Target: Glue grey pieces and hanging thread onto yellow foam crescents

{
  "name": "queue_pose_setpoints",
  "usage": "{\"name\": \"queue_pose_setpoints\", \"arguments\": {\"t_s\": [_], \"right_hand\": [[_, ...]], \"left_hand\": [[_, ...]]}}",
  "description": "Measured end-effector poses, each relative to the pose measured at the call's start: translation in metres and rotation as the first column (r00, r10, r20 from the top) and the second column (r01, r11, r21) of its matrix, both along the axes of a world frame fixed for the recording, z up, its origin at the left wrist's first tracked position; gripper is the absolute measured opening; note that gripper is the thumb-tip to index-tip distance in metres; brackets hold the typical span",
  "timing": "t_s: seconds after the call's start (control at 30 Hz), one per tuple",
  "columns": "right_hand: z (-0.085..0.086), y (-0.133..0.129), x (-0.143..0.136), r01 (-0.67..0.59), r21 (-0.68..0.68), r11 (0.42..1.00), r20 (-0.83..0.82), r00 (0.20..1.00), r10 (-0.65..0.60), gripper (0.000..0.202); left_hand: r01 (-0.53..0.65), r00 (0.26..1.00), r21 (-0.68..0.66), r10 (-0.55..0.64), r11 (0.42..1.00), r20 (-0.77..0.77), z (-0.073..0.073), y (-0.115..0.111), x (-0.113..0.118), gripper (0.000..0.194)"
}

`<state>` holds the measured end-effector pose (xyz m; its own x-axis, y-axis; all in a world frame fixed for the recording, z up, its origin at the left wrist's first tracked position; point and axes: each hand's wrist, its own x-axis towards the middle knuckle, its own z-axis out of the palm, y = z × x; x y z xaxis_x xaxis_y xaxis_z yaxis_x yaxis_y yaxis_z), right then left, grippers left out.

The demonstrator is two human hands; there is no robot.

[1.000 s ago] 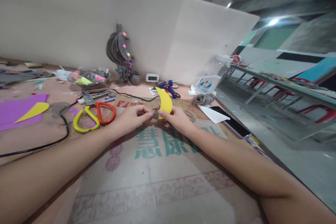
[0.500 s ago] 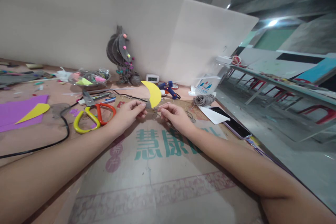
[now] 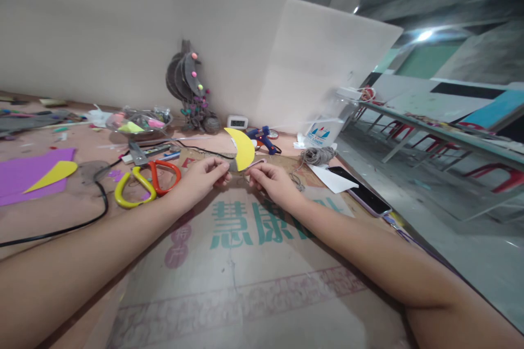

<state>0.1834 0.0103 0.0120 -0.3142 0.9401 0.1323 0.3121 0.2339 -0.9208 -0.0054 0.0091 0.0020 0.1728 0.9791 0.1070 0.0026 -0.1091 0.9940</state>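
Observation:
Over the printed cardboard (image 3: 245,267), a yellow crescent moon cutout (image 3: 242,151) stands upright between my hands. My left hand (image 3: 208,174) pinches it near its lower tip, where a small grey patch shows beside the fingertips. Close to the moon's lower right edge, my right hand (image 3: 270,177) is closed in a pinch. A thin, pale strand or stick (image 3: 257,163) shows at its fingertips, too small to tell its kind. Left of my left hand lie scissors (image 3: 141,188) with a yellow and an orange handle loop.
Behind are a blue glue gun (image 3: 264,139), a small digital clock (image 3: 237,121) and a grey hanging ornament (image 3: 186,84). Grey yarn (image 3: 318,155), white paper (image 3: 333,179) and a phone (image 3: 364,193) lie right. Purple sheets (image 3: 24,174) and a black cord (image 3: 104,202) lie left.
The yellow moon has shifted slightly right and down, tilting a little. Both hands stay pinched in nearly the same place.

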Motion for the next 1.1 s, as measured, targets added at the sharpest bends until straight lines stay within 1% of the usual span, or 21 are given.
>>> {"name": "queue_pose_setpoints", "arguments": {"t_s": [0.13,0.23,0.33,0.4,0.5,0.67,0.8,0.87,0.97,1.1], "right_hand": [[-0.0007,0.0003,0.0007,0.027,-0.018,0.999,0.022,0.999,-0.026,0.022],[-0.0020,0.0018,0.0016,0.016,0.007,1.000,-0.002,1.000,-0.016,0.026],[-0.0035,0.0038,0.0027,-0.002,0.041,0.999,-0.046,0.999,0.004,0.032],[-0.0043,0.0047,0.0036,-0.006,0.056,0.998,-0.065,0.998,0.009,0.032],[-0.0047,0.0049,0.0043,0.000,0.037,0.999,-0.054,0.999,0.002,0.031],[-0.0058,0.0042,0.0035,-0.002,-0.011,1.000,-0.035,0.999,0.002,0.028],[-0.0054,0.0040,0.0034,-0.008,-0.035,0.999,-0.047,0.999,0.006,0.029],[-0.0041,0.0034,0.0037,-0.024,-0.041,0.999,-0.062,0.998,0.021,0.029],[-0.0031,0.0024,0.0039,-0.080,-0.050,0.995,-0.063,0.995,0.077,0.029],[-0.0052,0.0028,0.0032,-0.079,-0.021,0.997,0.004,0.997,0.079,0.031]], "left_hand": [[0.008,0.999,0.016,-0.007,1.000,-0.039,0.0030,-0.0021,0.0015,0.028],[0.006,0.997,0.020,-0.005,1.000,-0.071,0.0056,-0.0046,0.0021,0.025],[-0.001,0.989,0.050,0.008,0.999,-0.146,0.0072,-0.0059,0.0017,0.021],[0.010,0.980,0.083,0.007,0.996,-0.200,0.0072,-0.0060,0.0012,0.020],[0.032,0.970,0.094,-0.008,0.995,-0.245,0.0061,-0.0056,0.0008,0.019],[0.038,0.965,0.108,-0.009,0.993,-0.262,0.0048,-0.0048,0.0001,0.025],[0.035,0.967,0.098,-0.009,0.995,-0.254,0.0056,-0.0048,-0.0001,0.022],[0.047,0.973,0.084,-0.027,0.995,-0.228,0.0047,-0.0045,-0.0001,0.022],[0.083,0.982,0.056,-0.072,0.995,-0.176,0.0017,-0.0039,-0.0002,0.023],[0.117,0.973,0.080,-0.098,0.990,-0.207,-0.0014,-0.0041,-0.0005,0.022]]}}
